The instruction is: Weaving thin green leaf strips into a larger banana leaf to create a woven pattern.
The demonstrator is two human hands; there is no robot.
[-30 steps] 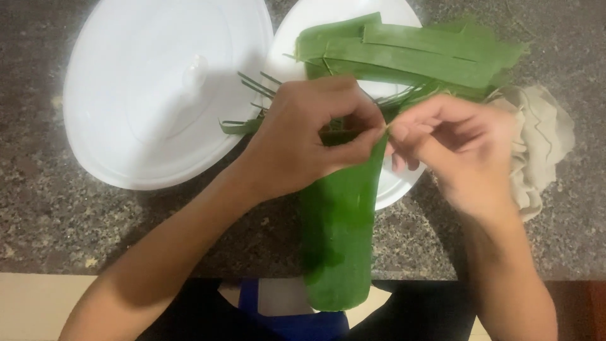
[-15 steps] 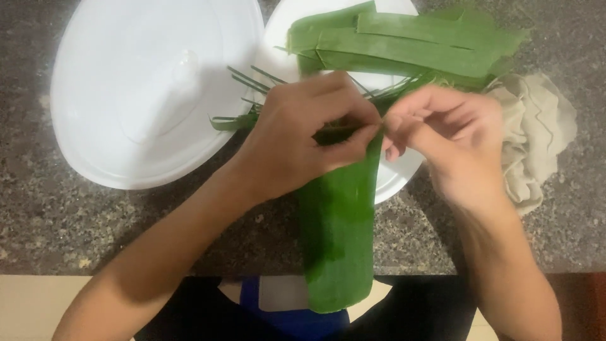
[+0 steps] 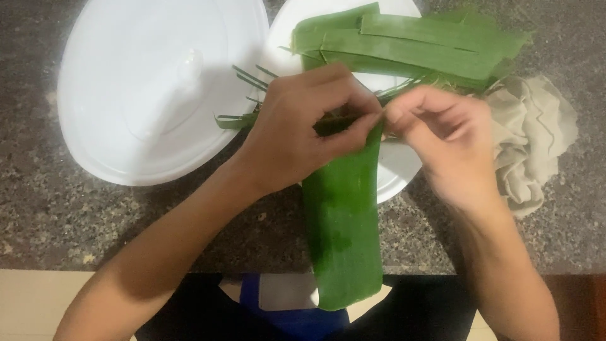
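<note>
Pinching leaf strip (image 3: 344, 221) top | left hand (image 3: 303, 129) | right hand (image 3: 442, 136)

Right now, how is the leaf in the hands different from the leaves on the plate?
The leaf strip in the hands is one piece running toward the person, its end past the counter edge; the stacked leaves lie crosswise on the white plate. The left hand and right hand pinch the strip's top; nobody touches the stack. The strip looks darker and glossier. Both are long, green and flat.
</note>
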